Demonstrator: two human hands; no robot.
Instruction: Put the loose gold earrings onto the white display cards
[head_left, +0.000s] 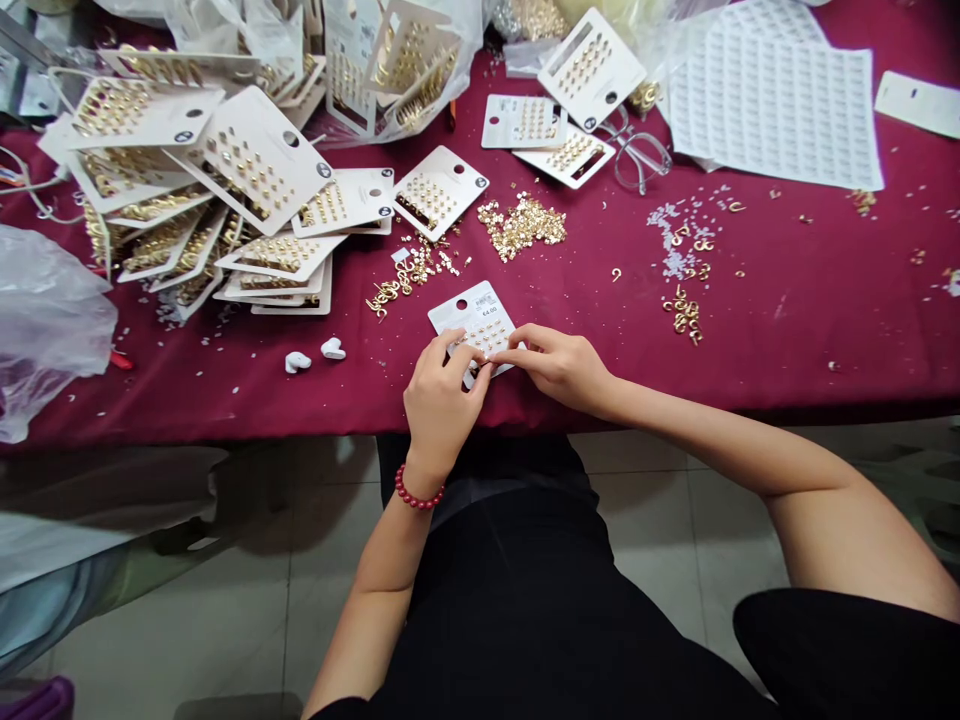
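Observation:
A white earring card with a round hole, a price label and rows of small gold studs lies at the table's front edge. On its left side, my left hand has its fingers bent, thumb and fingertips pressed at the card's lower part. My right hand reaches in from the right, with thumb and index finger pinched at the same spot beside the left thumb. Anything tiny between the fingertips is too small to make out. Just beyond the card are a heap of small gold pieces and loose gold earrings.
Filled earring cards pile up at the back left. Two white earbuds lie left of my hands. Glasses, a sticker sheet and more gold hooks are to the right. Plastic bags sit at the left.

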